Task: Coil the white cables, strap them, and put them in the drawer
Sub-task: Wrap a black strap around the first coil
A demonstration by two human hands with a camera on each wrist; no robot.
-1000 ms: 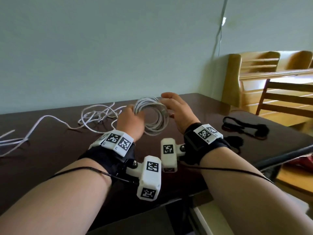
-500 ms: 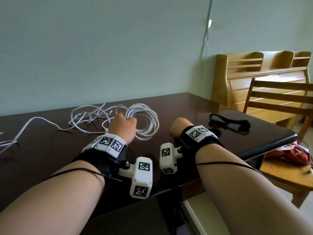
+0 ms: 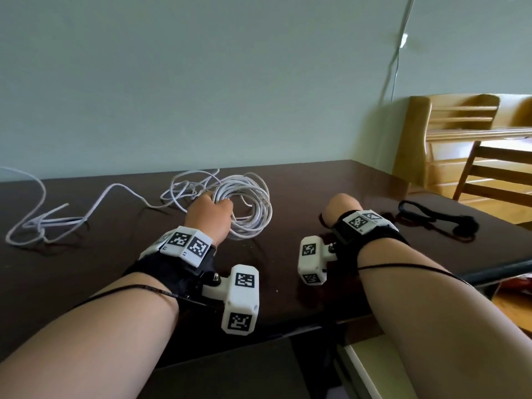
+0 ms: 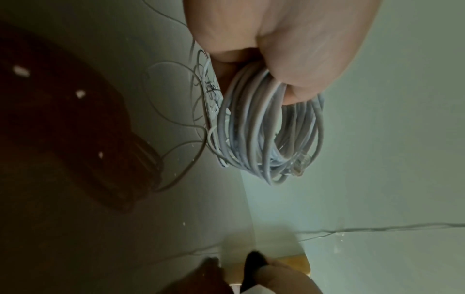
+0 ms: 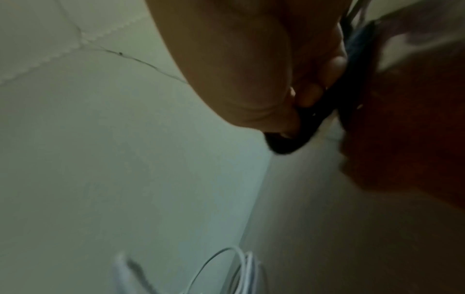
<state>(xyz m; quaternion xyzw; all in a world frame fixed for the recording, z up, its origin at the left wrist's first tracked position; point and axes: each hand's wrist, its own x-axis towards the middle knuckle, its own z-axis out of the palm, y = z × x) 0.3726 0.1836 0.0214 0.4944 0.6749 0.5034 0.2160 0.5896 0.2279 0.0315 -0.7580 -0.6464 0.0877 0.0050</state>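
Observation:
My left hand (image 3: 210,214) grips a coil of white cable (image 3: 253,208) on the dark table (image 3: 86,254). In the left wrist view the fingers (image 4: 276,49) wrap round the coil (image 4: 266,127), and a clear plug (image 4: 302,161) hangs at its lower end. My right hand (image 3: 341,208) is down on the table, right of the coil, with its fingers hidden behind the wrist. In the right wrist view its fingertips (image 5: 309,93) pinch a black strap (image 5: 286,145). A second black strap (image 3: 440,218) lies further right.
More white cable (image 3: 109,194) lies loose and tangled across the table's left half. A wooden chair (image 3: 495,180) and a wooden bench (image 3: 417,133) stand past the table's right end. A pale panel (image 3: 374,370) shows below the table's front edge.
My right hand has let go of the coil, moved right and down to the table, and taken hold of a black strap. My left hand has lowered the coil onto the table.

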